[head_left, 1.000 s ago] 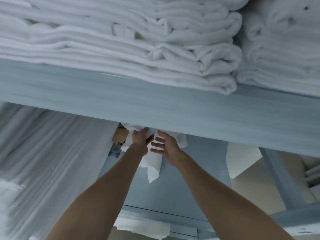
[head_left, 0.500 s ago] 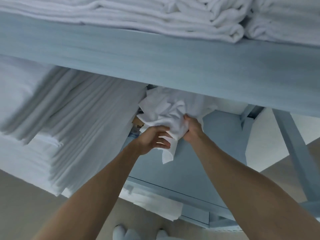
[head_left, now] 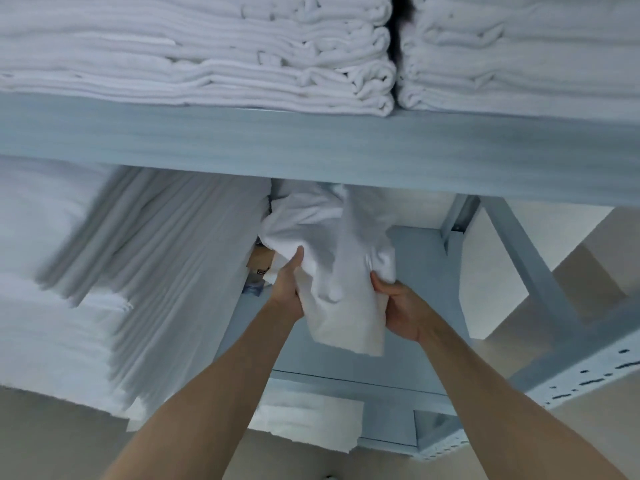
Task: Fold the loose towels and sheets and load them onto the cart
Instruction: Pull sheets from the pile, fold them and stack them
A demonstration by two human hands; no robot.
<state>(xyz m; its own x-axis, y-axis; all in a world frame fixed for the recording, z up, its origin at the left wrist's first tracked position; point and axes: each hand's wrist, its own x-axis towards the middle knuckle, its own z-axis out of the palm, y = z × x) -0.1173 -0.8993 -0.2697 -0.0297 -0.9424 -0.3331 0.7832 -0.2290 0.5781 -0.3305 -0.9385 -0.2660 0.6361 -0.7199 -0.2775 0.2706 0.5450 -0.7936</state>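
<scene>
A loose, crumpled white towel hangs out from under the upper shelf of the grey-blue cart. My left hand grips its left side with the thumb pressed into the cloth. My right hand grips its right lower part, fingers curled round a bunch of fabric. The towel's top end is hidden behind the shelf's front edge. Its lower corner dangles between my wrists above the middle shelf.
Folded white towels lie stacked on the upper shelf, a second stack to their right. A tall pile of folded sheets fills the left of the middle shelf. Cart braces cross at right. More folded linen lies lower down.
Both hands have pulled the towel out toward me and lower, and more cloth now hangs free. My hands moved apart onto its two sides. The view tilted upward.
</scene>
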